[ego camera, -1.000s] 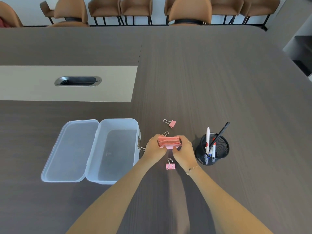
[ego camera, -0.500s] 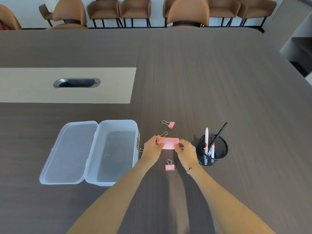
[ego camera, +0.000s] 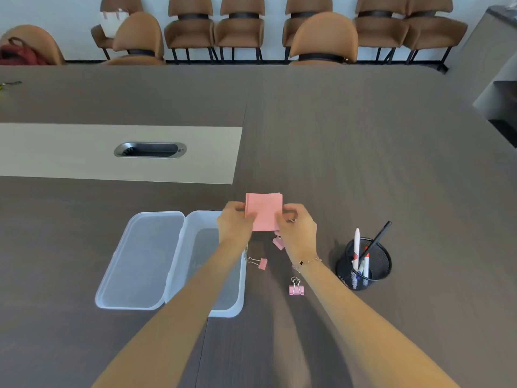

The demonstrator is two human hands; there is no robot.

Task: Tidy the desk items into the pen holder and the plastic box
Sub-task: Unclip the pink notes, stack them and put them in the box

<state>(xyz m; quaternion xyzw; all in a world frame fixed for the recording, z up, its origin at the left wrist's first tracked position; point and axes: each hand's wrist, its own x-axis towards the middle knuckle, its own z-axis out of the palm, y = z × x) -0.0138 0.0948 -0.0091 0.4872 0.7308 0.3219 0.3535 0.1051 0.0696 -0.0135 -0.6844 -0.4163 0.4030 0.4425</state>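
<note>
While both hands hold it off the table (ego camera: pixel 363 135), the stack of pink sticky notes (ego camera: pixel 264 211) stands upright, the left hand (ego camera: pixel 235 224) pinching its left edge and the right hand (ego camera: pixel 298 228) its right edge, just past the far right corner of the open plastic box (ego camera: pixel 195 239). Three pink binder clips lie between that box and the mesh pen holder (ego camera: pixel 363 264): one (ego camera: pixel 278 243) under the right hand, one (ego camera: pixel 258 263) beside the box, one (ego camera: pixel 296 287) nearest the table's near edge
</note>
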